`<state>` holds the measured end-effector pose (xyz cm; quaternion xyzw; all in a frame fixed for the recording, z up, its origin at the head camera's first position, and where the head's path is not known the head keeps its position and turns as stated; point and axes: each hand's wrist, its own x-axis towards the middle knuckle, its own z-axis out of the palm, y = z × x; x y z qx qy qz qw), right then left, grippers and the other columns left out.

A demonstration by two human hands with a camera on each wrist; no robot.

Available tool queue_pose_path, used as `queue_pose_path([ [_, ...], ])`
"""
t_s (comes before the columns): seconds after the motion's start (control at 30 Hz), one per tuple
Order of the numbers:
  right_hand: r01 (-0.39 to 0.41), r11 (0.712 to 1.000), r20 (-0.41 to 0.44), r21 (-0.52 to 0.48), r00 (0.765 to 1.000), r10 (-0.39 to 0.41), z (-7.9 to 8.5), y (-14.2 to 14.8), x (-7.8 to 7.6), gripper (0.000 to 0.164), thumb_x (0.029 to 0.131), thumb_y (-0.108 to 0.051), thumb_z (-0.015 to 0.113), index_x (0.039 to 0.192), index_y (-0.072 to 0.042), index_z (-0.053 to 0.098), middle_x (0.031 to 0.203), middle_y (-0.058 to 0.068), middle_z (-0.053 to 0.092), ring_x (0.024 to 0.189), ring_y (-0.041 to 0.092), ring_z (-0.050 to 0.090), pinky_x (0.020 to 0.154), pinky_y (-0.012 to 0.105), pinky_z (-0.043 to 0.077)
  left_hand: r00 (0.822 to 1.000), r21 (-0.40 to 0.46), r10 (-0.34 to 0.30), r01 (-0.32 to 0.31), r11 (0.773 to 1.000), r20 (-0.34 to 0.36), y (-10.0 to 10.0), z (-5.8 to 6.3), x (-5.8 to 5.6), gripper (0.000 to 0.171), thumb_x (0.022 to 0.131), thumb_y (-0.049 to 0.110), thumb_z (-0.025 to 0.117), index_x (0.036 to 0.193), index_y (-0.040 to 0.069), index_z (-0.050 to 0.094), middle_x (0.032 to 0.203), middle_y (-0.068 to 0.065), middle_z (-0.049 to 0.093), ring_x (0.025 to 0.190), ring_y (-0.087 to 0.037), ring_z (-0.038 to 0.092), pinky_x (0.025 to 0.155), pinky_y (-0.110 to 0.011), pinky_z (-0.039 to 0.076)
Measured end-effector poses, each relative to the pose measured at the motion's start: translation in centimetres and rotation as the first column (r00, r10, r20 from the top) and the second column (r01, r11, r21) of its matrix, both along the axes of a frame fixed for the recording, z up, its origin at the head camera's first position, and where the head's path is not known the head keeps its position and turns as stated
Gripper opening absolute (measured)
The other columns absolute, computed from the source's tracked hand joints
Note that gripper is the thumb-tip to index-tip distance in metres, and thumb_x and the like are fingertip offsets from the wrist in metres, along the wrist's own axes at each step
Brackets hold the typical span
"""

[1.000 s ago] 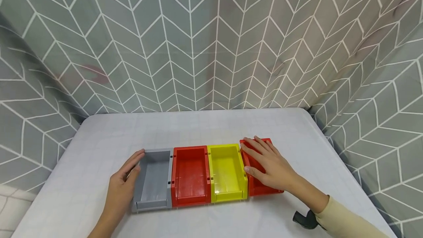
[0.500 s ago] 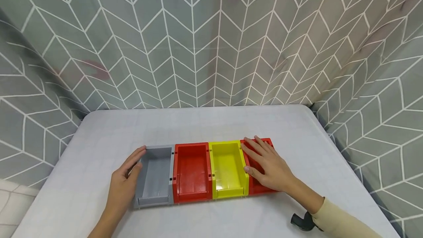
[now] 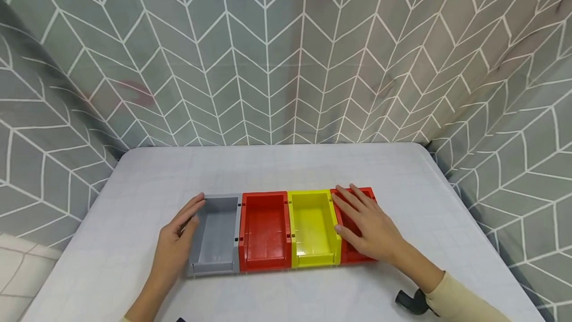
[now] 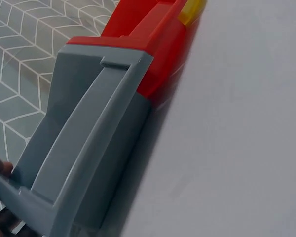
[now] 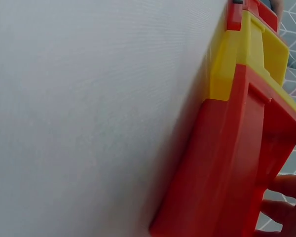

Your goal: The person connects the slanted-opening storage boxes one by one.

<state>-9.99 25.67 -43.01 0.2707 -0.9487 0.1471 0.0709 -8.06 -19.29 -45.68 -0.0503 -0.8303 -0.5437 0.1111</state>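
Four plastic bins stand side by side on the table: a grey bin (image 3: pixel 216 235), a red bin (image 3: pixel 265 230), a yellow bin (image 3: pixel 314 225) and a second red bin (image 3: pixel 349 250) at the right end. My left hand (image 3: pixel 172 242) grips the grey bin's left wall, thumb at its inner side and fingers outside. Over the end red bin my right hand (image 3: pixel 375 227) spreads its fingers, thumb at the edge beside the yellow bin. The hand hides much of that bin. The right wrist view shows fingers (image 5: pixel 286 185) at its rim.
A white cloth covers the table (image 3: pixel 286 168). Behind and at both sides hangs a grey curtain (image 3: pixel 286 53) with white chevron lines. A curved black object (image 3: pixel 412 302) shows beside the right sleeve (image 3: pixel 464 302).
The end red bin has swung from a slant, with a gap at its front, to sit flush against the yellow bin. Both hands keep their places on the bins; the view shifts slightly.
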Motion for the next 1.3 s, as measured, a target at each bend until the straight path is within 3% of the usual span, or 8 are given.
queue_pose_path([
  [0.53, 0.011, 0.999, 0.007, -0.037, 1.0, -0.011, 0.2, 1.0, -0.6, 0.071, 0.099, -0.045, 0.067, 0.16, -0.017, 0.044, 0.166, 0.005, 0.034, 0.154, 0.035, 0.022, 0.118, 0.066, 0.026, 0.992, 0.038, -0.13, 0.13, 0.991, -0.009, -0.1, -0.4, -1.0, 0.039, 0.11, 0.007, 0.05, 0.149, 0.006, 0.056, 0.164, 0.001, 0.039, 0.151, -0.012, 0.03, 0.112, -0.011, 0.03],
  [0.93, 0.012, 0.999, -0.013, -0.029, 1.0, -0.012, 0.3, 0.9, -0.5, 0.071, 0.099, -0.042, 0.067, 0.16, -0.013, 0.044, 0.166, 0.009, 0.034, 0.153, 0.038, 0.022, 0.118, 0.066, 0.025, 0.994, 0.005, -0.107, 0.107, 0.994, -0.036, 0.3, 0.0, -1.2, 0.039, 0.109, 0.003, 0.053, 0.146, 0.006, 0.059, 0.163, 0.002, 0.04, 0.151, -0.018, 0.032, 0.109, -0.01, 0.032],
  [1.0, 0.02, 0.999, -0.015, -0.032, 1.0, -0.02, 0.5, 1.0, -0.6, 0.071, 0.099, -0.043, 0.067, 0.159, -0.012, 0.045, 0.166, 0.01, 0.034, 0.153, 0.039, 0.022, 0.117, 0.068, 0.024, 0.995, -0.034, -0.082, 0.08, 0.996, -0.057, 0.4, 0.4, -1.1, 0.039, 0.108, 0.004, 0.055, 0.147, 0.008, 0.059, 0.163, 0.001, 0.041, 0.15, -0.021, 0.035, 0.111, -0.016, 0.035],
  [1.07, 0.049, 0.998, -0.019, -0.031, 0.999, -0.05, 0.8, 1.1, -0.8, 0.071, 0.1, -0.043, 0.066, 0.159, -0.011, 0.044, 0.167, 0.012, 0.031, 0.153, 0.04, 0.02, 0.118, 0.068, 0.023, 0.995, -0.096, -0.047, 0.039, 0.995, -0.092, 0.3, 1.1, -0.9, 0.044, 0.106, 0.007, 0.059, 0.15, 0.011, 0.057, 0.164, -0.001, 0.039, 0.15, -0.026, 0.034, 0.116, -0.029, 0.037],
  [1.17, 0.132, 0.991, -0.044, -0.021, 0.99, -0.133, 1.7, 1.7, -1.4, 0.072, 0.101, -0.044, 0.063, 0.16, -0.01, 0.041, 0.169, 0.015, 0.025, 0.154, 0.042, 0.015, 0.119, 0.069, 0.018, 0.985, -0.264, 0.001, -0.048, 0.963, -0.175, 0.1, 2.6, -1.0, 0.058, 0.103, 0.015, 0.066, 0.158, 0.016, 0.048, 0.169, -0.004, 0.029, 0.155, -0.035, 0.019, 0.12, -0.06, 0.023],
  [1.23, 0.196, 0.981, -0.08, 0.005, 0.977, -0.195, 2.4, 2.3, -1.9, 0.073, 0.101, -0.044, 0.061, 0.162, -0.011, 0.038, 0.17, 0.017, 0.021, 0.154, 0.045, 0.011, 0.119, 0.07, 0.011, 0.971, -0.405, 0.013, -0.112, 0.907, -0.24, -0.1, 3.6, -1.2, 0.07, 0.099, 0.023, 0.069, 0.162, 0.019, 0.04, 0.172, -0.007, 0.019, 0.156, -0.041, 0.004, 0.119, -0.071, 0.009],
  [1.3, 0.252, 0.967, -0.119, 0.04, 0.962, -0.246, 2.9, 2.8, -2.4, 0.074, 0.101, -0.047, 0.059, 0.163, -0.012, 0.037, 0.17, 0.019, 0.018, 0.154, 0.048, 0.008, 0.119, 0.072, 0.005, 0.956, -0.53, 0.014, -0.175, 0.83, -0.294, -0.3, 4.5, -1.4, 0.079, 0.095, 0.031, 0.071, 0.165, 0.022, 0.034, 0.173, -0.008, 0.009, 0.154, -0.044, -0.009, 0.117, -0.074, -0.001],
])
